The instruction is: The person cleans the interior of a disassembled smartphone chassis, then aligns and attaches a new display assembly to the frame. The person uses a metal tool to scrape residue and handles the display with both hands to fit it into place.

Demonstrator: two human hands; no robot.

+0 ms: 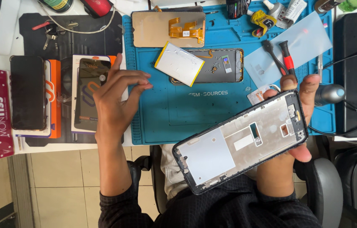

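Above the person's lap, just off the near edge of the blue mat (166, 114), the right hand (290, 139) holds a bare phone frame (242, 143), tilted, with its inner side up. The thumb presses the lower long edge near the camera end and the fingertips wrap over the upper edge, so the grip lies across the width at one end while the rest hangs free. The left hand (117, 99) hovers empty over the mat's left border, its fingers loosely pinched together, beside a dark phone (90, 95) lying on a box.

The frame looks light and thin: a flat metal plate with cut-outs inside a narrow black rim. It is probably stiff enough to hold by the edges yet easy to bend or twist if levered from one end, and the smooth plate may be slippery. The long rims look the safest hold, away from the cut-outs. Farther back on the mat lie a battery (179, 63), an opened phone back (223, 65) and a screen panel (166, 27).
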